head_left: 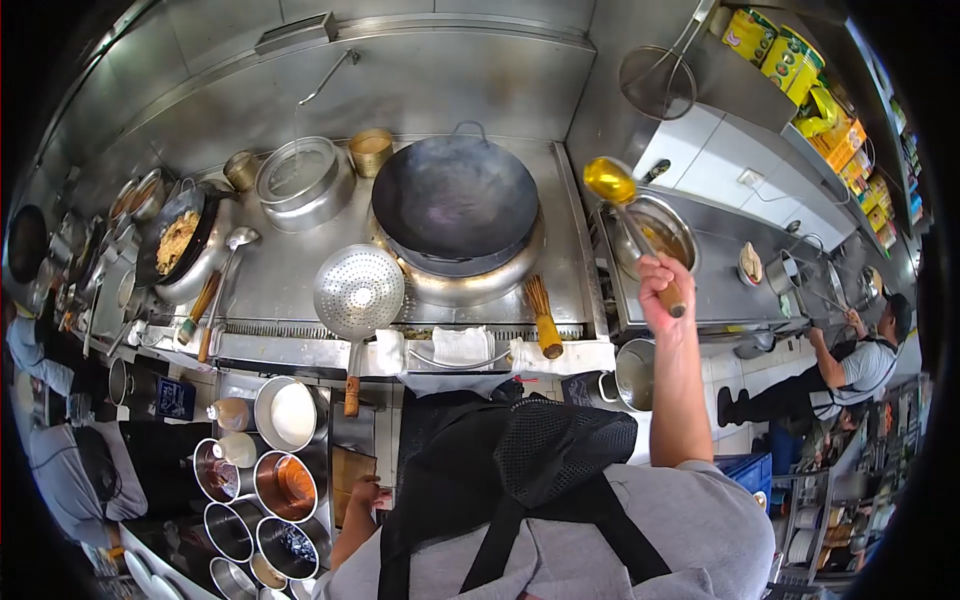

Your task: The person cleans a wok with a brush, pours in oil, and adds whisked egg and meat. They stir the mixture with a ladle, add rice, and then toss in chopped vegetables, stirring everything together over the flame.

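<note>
My right hand (664,284) is wrapped round the wooden-ended handle of a ladle (636,232). Its bowl holds clear yellow oil (609,180) and hangs over the left rim of a metal pot (683,225). To the left, a dark wok (455,205) sits on the burner ring with faint smoke above it. My left hand (368,492) is low beside my apron, near a brown board (352,470); its fingers are small and partly hidden. A perforated skimmer (359,290) lies at the stove's front, left of the wok.
A bamboo brush (543,315) stands right of the wok. Folded white cloths (463,346) lie on the front edge. Left are a lidded pot (298,178) and a wok of food (180,240). Several sauce pots (286,485) stand lower left. Other people (860,350) work on both sides.
</note>
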{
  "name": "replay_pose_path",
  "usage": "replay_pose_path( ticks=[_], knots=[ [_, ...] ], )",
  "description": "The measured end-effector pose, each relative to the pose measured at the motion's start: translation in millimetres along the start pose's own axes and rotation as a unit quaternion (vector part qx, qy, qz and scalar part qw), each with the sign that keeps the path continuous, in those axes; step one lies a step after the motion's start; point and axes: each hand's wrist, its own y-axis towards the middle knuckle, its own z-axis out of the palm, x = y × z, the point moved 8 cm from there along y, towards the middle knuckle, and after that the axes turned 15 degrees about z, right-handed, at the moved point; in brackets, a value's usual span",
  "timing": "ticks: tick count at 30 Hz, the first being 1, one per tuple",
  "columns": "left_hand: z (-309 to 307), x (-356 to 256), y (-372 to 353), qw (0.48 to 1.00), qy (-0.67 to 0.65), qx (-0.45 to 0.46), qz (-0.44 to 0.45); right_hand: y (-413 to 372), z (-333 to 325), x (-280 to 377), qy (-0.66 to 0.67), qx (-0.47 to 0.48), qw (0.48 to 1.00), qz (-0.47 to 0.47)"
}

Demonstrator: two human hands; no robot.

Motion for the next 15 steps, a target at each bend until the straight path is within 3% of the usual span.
replay_pose_path(
  ticks=[3,6,8,12,15],
  knots=[
    [2,-42,16,0.999,0.016,0.01,0.051,18,-3,-35,0.104,0.048,0.988,0.1],
    [-1,-60,24,0.996,0.025,0.008,0.085,33,-11,-52,0.108,0.041,0.983,0.144],
    [-16,-47,41,0.968,-0.242,-0.026,0.059,45,-25,-57,0.051,-0.006,0.989,0.141],
    [-29,-42,38,0.978,-0.167,-0.043,0.115,59,-40,-93,-0.13,-0.15,0.969,0.144],
    [-25,-21,21,0.989,-0.125,-0.049,0.062,97,-51,-112,-0.016,-0.086,0.965,0.245]
  ],
)
